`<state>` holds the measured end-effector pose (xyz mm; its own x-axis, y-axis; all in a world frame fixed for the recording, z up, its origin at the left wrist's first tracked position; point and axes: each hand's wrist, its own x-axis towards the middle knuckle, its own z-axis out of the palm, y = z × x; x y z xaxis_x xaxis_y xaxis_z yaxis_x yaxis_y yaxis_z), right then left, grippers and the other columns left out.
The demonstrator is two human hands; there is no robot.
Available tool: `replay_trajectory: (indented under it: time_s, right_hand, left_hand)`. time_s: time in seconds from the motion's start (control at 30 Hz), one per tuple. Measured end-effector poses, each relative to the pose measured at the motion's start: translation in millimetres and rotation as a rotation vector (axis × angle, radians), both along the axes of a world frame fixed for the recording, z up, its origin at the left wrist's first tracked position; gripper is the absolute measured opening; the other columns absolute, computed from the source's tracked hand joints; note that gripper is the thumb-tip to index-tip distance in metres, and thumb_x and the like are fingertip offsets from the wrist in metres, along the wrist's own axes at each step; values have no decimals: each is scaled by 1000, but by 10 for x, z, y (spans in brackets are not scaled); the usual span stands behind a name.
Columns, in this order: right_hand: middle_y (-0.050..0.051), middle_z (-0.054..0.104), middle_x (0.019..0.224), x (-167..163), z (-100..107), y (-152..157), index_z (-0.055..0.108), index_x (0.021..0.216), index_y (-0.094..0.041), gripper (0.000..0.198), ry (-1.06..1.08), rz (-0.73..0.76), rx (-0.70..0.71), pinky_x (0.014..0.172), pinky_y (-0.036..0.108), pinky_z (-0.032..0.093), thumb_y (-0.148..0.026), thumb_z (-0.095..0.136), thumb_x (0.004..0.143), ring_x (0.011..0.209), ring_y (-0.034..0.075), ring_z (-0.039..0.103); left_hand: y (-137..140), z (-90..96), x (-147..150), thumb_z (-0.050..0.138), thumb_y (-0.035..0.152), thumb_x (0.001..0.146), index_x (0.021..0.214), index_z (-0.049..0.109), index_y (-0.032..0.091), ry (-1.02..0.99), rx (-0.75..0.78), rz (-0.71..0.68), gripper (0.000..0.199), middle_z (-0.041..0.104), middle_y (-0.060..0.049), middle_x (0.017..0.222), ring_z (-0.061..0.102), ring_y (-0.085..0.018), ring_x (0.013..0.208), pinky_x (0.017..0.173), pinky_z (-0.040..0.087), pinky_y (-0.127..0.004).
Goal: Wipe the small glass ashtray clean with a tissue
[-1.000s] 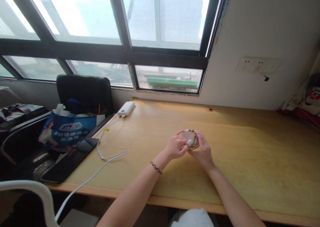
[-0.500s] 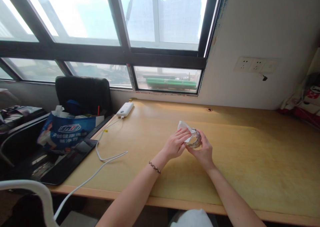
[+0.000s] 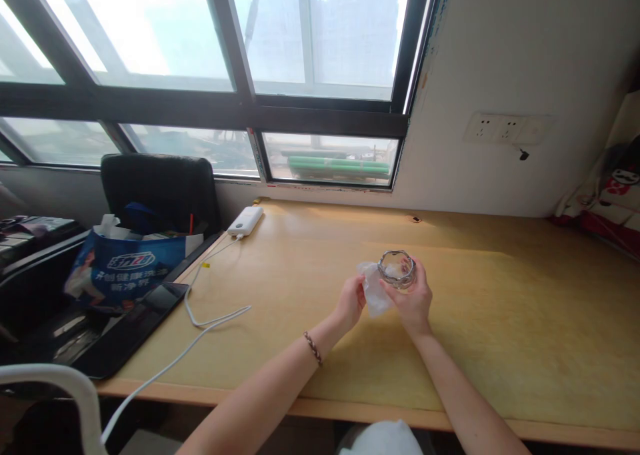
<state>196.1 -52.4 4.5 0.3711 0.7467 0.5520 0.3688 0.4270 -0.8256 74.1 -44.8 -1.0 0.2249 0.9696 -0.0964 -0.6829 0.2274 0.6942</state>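
My right hand (image 3: 416, 301) grips a clear glass vessel (image 3: 400, 278), fingers wrapped round its right side, its round faceted rim facing up toward me. My left hand (image 3: 351, 301), with a braided bracelet on the wrist, pinches a thin white tissue (image 3: 376, 295) by its left edge. The tissue hangs spread out just left of the glass, partly behind it; whether it touches the glass I cannot tell. Both hands are raised over the yellow wooden table (image 3: 480, 348).
A white power bank (image 3: 245, 221) with a white cable (image 3: 210, 323) lies along the table's left edge. Further left, a blue bag (image 3: 133, 265) stands on a black chair (image 3: 160, 185) beside a dark glossy panel (image 3: 135, 335). A wall socket (image 3: 507, 129) is at the back right.
The left hand has drawn back from the glass, pulling the tissue out from its rim to the left. The right hand has turned the glass so its opening faces up more.
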Motion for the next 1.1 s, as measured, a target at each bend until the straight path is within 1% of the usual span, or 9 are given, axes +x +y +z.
replay_trajectory:
  time_s: [0.13, 0.23, 0.33, 0.43, 0.5, 0.57, 0.67, 0.9, 1.1]
  right_hand:
    - [14, 52, 111, 6, 6, -1, 35, 118, -15, 76, 44, 41, -22, 83, 38, 44, -35, 71, 54, 99, 24, 52]
    - [13, 53, 109, -24, -9, -29, 35, 117, -16, 76, -13, 97, -69, 80, 37, 46, -35, 72, 52, 97, 23, 53]
    - [13, 52, 110, -57, -8, -70, 35, 116, -18, 76, -164, 137, -77, 82, 40, 44, -39, 71, 53, 99, 24, 51]
    - [13, 47, 114, -82, 36, -110, 38, 114, -17, 77, -369, 139, 5, 89, 45, 37, -45, 71, 50, 110, 28, 41]
    - [13, 45, 114, -98, 73, -133, 39, 113, -18, 76, -479, 147, 64, 91, 48, 33, -47, 70, 50, 112, 29, 36]
    - [13, 46, 112, -114, 98, -149, 39, 112, -18, 73, -527, 143, 90, 90, 49, 32, -49, 68, 53, 109, 29, 38]
    - [13, 46, 108, -127, 99, -150, 39, 112, -17, 72, -511, 101, 89, 86, 48, 35, -51, 66, 54, 103, 28, 42]
    - [11, 44, 102, -39, 85, -57, 39, 111, -17, 67, -337, -59, 47, 82, 42, 40, -48, 65, 58, 95, 25, 46]
    - [10, 43, 99, 26, 49, 0, 39, 110, -16, 67, -246, -115, 25, 79, 41, 43, -45, 67, 57, 88, 23, 49]
  left_hand:
    - [-25, 30, 21, 47, 19, 72, 80, 61, 10, -72, -135, -106, 19, 66, -6, 72, 59, -16, 63, 67, 43, -28]
    - [-12, 26, 26, 46, 19, 73, 82, 60, 9, -105, -179, -186, 20, 65, -7, 71, 59, -16, 61, 68, 44, -29]
    - [6, 37, 21, 43, 32, 77, 92, 59, 10, -157, -169, -217, 31, 66, -8, 80, 61, -19, 72, 75, 43, -33]
    - [29, 72, -15, 37, 47, 79, 100, 56, 9, -197, -130, -213, 47, 64, -10, 91, 58, -23, 87, 84, 40, -36]
    - [51, 96, -52, 35, 50, 79, 101, 56, 9, -208, -98, -170, 51, 63, -11, 95, 57, -23, 92, 87, 38, -37]
    - [71, 111, -83, 34, 51, 79, 102, 55, 9, -215, -72, -144, 52, 62, -11, 98, 55, -24, 95, 88, 37, -37]
    - [77, 118, -96, 33, 52, 80, 103, 55, 10, -229, -52, -172, 53, 62, -11, 99, 54, -23, 97, 90, 36, -36]
    - [-40, 147, -40, 33, 54, 78, 103, 56, 7, -225, -112, -405, 57, 63, -14, 95, 57, -25, 92, 87, 37, -36]
    - [-36, 175, -75, 34, 53, 78, 100, 56, 10, -203, -89, -358, 53, 64, -12, 93, 58, -26, 88, 82, 41, -39]
